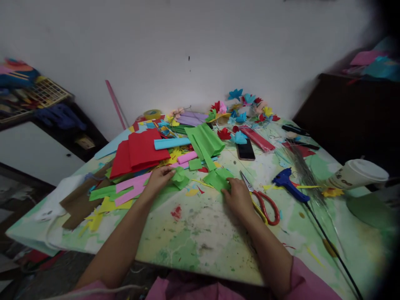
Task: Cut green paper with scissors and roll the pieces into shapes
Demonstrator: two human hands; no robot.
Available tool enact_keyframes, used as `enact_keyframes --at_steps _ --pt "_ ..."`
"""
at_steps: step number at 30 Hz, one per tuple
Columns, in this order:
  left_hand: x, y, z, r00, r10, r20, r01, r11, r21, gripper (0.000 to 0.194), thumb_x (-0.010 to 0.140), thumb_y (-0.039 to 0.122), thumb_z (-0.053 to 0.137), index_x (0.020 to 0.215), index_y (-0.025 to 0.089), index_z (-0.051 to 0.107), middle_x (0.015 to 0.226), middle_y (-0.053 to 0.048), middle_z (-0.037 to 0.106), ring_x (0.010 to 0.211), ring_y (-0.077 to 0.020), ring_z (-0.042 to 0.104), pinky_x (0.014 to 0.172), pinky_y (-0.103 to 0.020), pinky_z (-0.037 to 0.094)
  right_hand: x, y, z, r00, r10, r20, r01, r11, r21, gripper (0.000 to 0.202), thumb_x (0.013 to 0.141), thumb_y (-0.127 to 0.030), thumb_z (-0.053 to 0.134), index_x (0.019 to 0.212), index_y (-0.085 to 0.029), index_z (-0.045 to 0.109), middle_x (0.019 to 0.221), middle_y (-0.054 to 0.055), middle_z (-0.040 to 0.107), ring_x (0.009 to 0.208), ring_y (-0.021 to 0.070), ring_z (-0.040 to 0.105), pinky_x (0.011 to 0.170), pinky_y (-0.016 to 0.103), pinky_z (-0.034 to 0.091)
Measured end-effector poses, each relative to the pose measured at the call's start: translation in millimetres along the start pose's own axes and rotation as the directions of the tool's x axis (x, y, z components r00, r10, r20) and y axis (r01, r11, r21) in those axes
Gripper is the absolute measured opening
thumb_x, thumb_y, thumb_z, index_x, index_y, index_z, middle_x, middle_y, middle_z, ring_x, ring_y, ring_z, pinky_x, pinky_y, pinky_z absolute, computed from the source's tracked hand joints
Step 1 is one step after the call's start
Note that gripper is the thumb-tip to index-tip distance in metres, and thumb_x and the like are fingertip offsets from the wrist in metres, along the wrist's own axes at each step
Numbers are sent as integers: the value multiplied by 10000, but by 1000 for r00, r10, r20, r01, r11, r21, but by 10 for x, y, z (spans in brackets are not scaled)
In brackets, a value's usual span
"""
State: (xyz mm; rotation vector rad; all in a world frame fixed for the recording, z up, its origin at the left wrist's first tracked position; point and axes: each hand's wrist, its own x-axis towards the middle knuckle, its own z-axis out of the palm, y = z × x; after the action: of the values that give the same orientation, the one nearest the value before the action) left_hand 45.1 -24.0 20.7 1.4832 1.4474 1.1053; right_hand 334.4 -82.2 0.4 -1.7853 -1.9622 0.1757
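Note:
My left hand (160, 180) pinches a small crumpled piece of green crepe paper (180, 178) between thumb and fingertips. My right hand (238, 195) has its fingers closed on the edge of another green crepe paper piece (216, 179), which lies low over the table. The two pieces are apart. Just right of that hand, open-bladed scissors (265, 207) with red and yellow handles rest on the table. Beyond the hands lie a large folded green crepe sheet (205, 141), a small green square (195, 164) and a pink roll (187, 157).
Red crepe sheets (140, 152) and pink strips (133, 187) lie left. A phone (246, 150) and finished paper flowers (240, 108) are at the back. On the right are a blue glue gun (290, 185) with its cord, thin wires (300, 162) and a lidded paper cup (356, 174).

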Motion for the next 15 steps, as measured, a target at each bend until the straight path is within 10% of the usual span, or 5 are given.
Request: enact_keyframes --at_steps 15 --pt "104 -89 -306 991 49 -125 3 921 389 310 708 392 545 794 140 704 733 -59 683 672 -202 570 606 -271 391 -11 21 -112 984 131 -124 -84 941 328 243 819 -292 430 838 -148 624 798 83 641 761 220 561 679 317 402"
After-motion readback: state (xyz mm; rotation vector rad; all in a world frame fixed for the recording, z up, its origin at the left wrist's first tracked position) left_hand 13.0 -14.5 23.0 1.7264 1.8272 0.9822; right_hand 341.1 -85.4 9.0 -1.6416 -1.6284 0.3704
